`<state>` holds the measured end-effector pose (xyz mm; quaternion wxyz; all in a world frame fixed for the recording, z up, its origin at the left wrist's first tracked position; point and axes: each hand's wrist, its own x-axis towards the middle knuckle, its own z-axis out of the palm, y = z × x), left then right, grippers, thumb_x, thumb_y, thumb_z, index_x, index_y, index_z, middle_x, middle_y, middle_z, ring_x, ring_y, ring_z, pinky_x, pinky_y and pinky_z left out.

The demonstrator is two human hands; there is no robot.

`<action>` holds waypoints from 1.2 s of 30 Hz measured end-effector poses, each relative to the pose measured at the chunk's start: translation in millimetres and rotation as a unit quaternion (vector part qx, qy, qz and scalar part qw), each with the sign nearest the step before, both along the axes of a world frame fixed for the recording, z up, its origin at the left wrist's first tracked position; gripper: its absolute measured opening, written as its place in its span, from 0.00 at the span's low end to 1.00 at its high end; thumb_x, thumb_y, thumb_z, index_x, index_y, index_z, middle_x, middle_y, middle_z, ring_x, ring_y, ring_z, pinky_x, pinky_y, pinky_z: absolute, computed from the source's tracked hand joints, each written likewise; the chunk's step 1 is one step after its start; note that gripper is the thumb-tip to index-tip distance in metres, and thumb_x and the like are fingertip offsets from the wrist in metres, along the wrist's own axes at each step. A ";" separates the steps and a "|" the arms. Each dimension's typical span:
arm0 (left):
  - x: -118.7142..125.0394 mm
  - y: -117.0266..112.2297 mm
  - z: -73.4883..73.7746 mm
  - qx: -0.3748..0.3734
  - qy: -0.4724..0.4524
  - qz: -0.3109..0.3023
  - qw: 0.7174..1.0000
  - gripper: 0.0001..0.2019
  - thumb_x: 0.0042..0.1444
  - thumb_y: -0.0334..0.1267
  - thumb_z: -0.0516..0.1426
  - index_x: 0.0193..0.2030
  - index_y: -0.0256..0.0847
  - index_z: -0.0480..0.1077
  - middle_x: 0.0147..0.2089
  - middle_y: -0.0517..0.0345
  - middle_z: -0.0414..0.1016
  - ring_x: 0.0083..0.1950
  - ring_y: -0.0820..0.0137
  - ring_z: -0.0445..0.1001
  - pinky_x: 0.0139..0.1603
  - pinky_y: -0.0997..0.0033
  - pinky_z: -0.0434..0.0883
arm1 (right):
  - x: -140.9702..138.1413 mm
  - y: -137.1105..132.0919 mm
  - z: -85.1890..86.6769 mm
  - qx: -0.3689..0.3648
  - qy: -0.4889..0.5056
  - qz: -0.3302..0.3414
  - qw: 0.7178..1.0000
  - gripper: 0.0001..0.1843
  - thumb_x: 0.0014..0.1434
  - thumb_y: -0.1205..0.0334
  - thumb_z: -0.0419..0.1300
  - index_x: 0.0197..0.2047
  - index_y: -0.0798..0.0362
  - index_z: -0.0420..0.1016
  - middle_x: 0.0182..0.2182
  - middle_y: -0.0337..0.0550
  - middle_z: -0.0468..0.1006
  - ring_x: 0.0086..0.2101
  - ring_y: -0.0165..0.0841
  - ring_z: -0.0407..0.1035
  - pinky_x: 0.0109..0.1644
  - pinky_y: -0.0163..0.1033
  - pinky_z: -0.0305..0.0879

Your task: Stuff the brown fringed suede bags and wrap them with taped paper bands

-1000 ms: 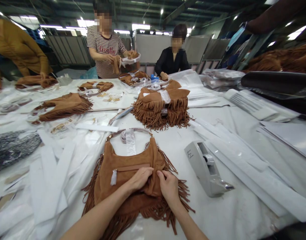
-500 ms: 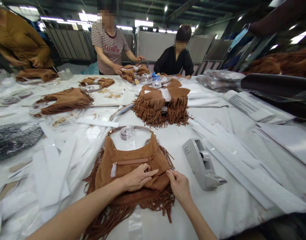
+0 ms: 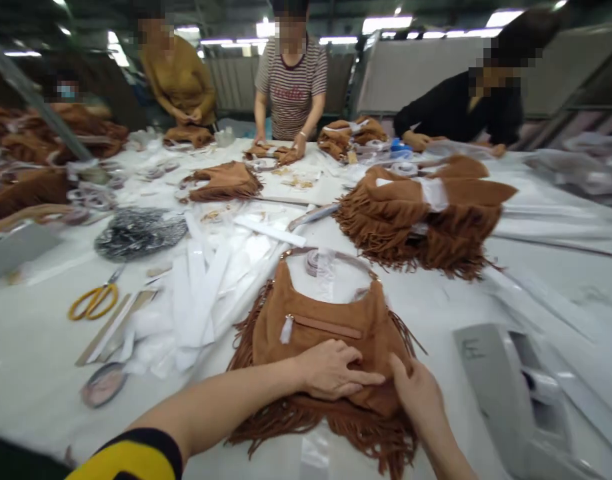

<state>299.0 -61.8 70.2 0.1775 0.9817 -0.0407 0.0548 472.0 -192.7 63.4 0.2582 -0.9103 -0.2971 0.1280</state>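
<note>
A brown suede fringed bag (image 3: 326,320) lies flat on the white table (image 3: 36,347) in front of me, its handle wrapped in white paper. My left hand (image 3: 331,368) rests flat on the bag's lower front, fingers stretched out. My right hand (image 3: 419,393) pinches the bag's lower right edge, thumb on top. The fringe (image 3: 336,427) hangs toward me below both hands.
A grey tape dispenser (image 3: 506,393) stands right of the bag. Folded fringed bags (image 3: 426,213) are stacked behind it. White paper strips (image 3: 206,287), yellow scissors (image 3: 93,300) and a tape roll (image 3: 103,385) lie to the left. Three people work across the table.
The view has swung left and come closer. My left hand has flattened on the bag and my right hand has moved onto its lower right edge.
</note>
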 end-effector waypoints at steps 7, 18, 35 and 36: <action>-5.3 1.2 -4.8 -0.024 -0.037 0.073 0.996 0.20 0.65 0.46 0.44 0.61 0.47 0.61 0.50 0.51 0.69 0.43 0.64 0.70 0.44 0.64 0.67 | -4.0 1.8 -1.7 -0.167 -0.214 0.047 0.961 0.24 0.62 0.48 0.44 0.40 0.58 0.71 0.20 0.55 0.74 0.23 0.48 0.71 0.26 0.44 0.62; -145.0 25.7 18.4 -0.264 -0.260 0.611 0.699 0.10 0.58 0.34 0.53 0.47 0.41 0.69 0.36 0.59 0.69 0.35 0.71 0.69 0.40 0.69 0.69 | -47.9 33.2 73.7 -0.066 -0.286 0.128 0.947 0.23 0.64 0.50 0.42 0.43 0.54 0.73 0.37 0.56 0.78 0.34 0.45 0.74 0.33 0.44 0.64; -143.6 22.2 7.9 -0.248 -0.044 0.566 0.785 0.13 0.55 0.37 0.56 0.47 0.37 0.64 0.47 0.48 0.66 0.51 0.61 0.67 0.53 0.63 0.64 | -166.0 146.2 24.0 -0.003 0.060 0.284 0.957 0.08 0.47 0.64 0.52 0.20 0.54 0.67 0.24 0.52 0.74 0.31 0.42 0.69 0.37 0.42 0.59; -142.5 23.9 10.3 -0.243 -0.033 0.563 0.789 0.13 0.56 0.38 0.56 0.47 0.37 0.65 0.48 0.47 0.66 0.51 0.61 0.66 0.53 0.63 0.64 | -161.9 144.9 20.1 0.017 0.095 0.280 0.955 0.08 0.47 0.62 0.52 0.19 0.53 0.66 0.22 0.48 0.73 0.28 0.39 0.68 0.35 0.41 0.59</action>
